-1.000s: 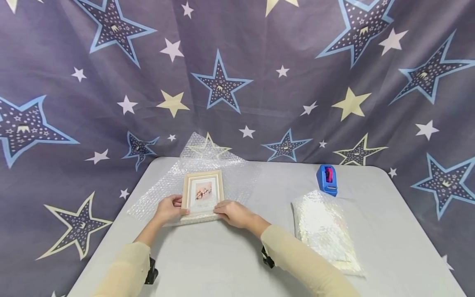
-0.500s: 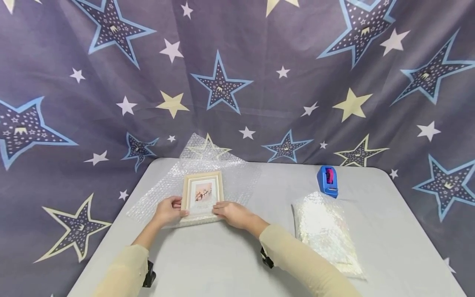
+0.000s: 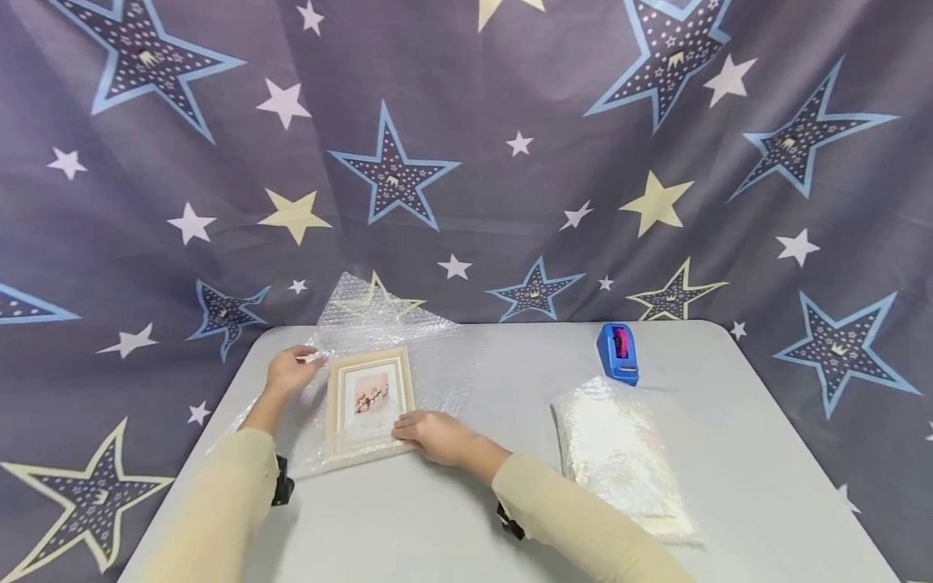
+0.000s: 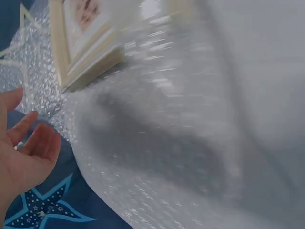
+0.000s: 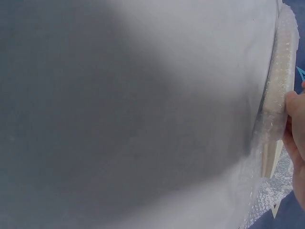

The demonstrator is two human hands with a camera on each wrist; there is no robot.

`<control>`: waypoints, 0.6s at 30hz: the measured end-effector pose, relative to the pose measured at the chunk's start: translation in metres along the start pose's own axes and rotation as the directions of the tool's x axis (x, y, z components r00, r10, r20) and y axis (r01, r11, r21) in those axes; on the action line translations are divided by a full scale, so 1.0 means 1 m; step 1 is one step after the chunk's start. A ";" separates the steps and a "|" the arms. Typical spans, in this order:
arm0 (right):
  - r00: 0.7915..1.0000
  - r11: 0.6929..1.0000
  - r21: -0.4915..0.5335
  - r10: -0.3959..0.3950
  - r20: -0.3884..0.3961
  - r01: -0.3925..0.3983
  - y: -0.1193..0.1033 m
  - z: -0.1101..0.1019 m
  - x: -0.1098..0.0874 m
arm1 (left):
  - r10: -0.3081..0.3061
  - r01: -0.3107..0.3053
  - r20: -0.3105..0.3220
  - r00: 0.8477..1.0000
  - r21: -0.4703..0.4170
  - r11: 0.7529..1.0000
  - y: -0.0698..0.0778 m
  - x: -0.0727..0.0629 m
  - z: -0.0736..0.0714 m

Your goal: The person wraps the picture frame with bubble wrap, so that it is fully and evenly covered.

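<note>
Left sleeve [image 3: 211, 510] — plain cream | right sleeve [image 3: 576, 518] — matching cream | left device [image 3: 283, 483], right device [image 3: 510, 522]: small, black, blocky

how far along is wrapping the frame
Done: one bubble-wrapped package lies to the right, and bubble wrap covers the near edge of the picture frame.
In hand: the right hand grips its near right corner; the left hand is by the wrap's left side.
Left: the far flap lies unfolded; taping probably remains, the tape dispenser standing apart.
</note>
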State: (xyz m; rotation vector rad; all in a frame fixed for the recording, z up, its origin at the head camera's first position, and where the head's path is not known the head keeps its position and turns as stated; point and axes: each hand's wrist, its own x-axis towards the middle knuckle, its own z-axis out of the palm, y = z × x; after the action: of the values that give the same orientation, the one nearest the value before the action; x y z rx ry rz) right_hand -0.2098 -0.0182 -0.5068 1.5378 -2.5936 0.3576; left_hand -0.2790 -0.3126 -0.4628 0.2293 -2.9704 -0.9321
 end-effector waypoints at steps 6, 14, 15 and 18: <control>1.000 0.999 -0.043 0.011 0.012 -0.011 -0.001 0.000 0.002 | -0.138 0.139 0.038 0.990 -0.019 0.990 -0.003 0.028 -0.002; 0.997 0.996 -0.066 0.061 0.036 -0.059 -0.003 0.005 0.001 | -0.327 0.335 0.106 0.939 -0.064 0.940 -0.015 0.039 0.008; 0.997 0.995 -0.070 0.073 0.041 -0.070 -0.002 0.005 0.001 | -0.334 0.342 0.108 0.936 -0.068 0.937 -0.015 0.040 0.009; 0.994 0.993 -0.076 0.098 0.051 -0.094 0.000 0.005 -0.001 | -0.344 0.353 0.099 0.934 -0.100 0.930 -0.013 0.045 0.015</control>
State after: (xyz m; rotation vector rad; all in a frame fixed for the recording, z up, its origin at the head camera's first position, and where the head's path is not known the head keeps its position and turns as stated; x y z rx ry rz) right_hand -0.2094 -0.0186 -0.5120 1.4230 -2.6966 0.2286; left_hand -0.3231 -0.3214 -0.4839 0.7560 -2.9879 -1.1672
